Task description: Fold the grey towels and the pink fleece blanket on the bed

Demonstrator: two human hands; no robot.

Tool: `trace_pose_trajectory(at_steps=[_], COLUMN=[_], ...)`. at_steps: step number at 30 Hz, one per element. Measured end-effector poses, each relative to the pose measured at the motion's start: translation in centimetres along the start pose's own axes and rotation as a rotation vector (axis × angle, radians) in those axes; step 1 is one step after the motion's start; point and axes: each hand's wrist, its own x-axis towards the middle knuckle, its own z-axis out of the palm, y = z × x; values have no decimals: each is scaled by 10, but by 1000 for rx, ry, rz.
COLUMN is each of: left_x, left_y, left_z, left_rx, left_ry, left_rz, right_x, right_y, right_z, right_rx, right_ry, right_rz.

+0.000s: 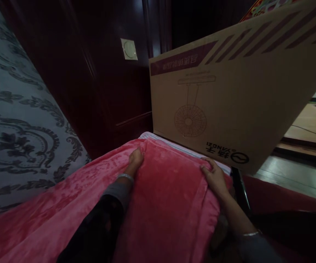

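A red plush blanket [168,190] spreads out in front of me, with a folded strip running down its middle. My left hand [136,156] is closed on the blanket's edge near its far left corner. On the far right corner, my right hand [213,174] pinches the same blanket between thumb and fingers. Beneath the far edge shows a white striped cloth [185,150]. Both wrists wear a silvery bracelet. What lies under the blanket is hidden.
A large cardboard box [229,95] printed with a fan drawing stands just beyond the far edge. Dark red wooden panelling [103,73] with a switch plate [129,49] rises behind. Patterned wallpaper [23,128] is at left. A dark bar [241,191] and tiled floor [289,170] lie right.
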Motion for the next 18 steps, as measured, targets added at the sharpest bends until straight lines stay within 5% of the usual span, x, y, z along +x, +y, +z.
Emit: trace_pose_trajectory(at_steps=[10,18], left_x=[42,52], left_y=[62,48], left_z=[-51,18], left_rx=[14,24], left_ry=[253,92], left_rz=[116,112], right_x=[45,44], right_y=[-7,22], right_z=[-4,6], right_rx=[60,-236], right_ry=[281,183], right_rz=[-48,15])
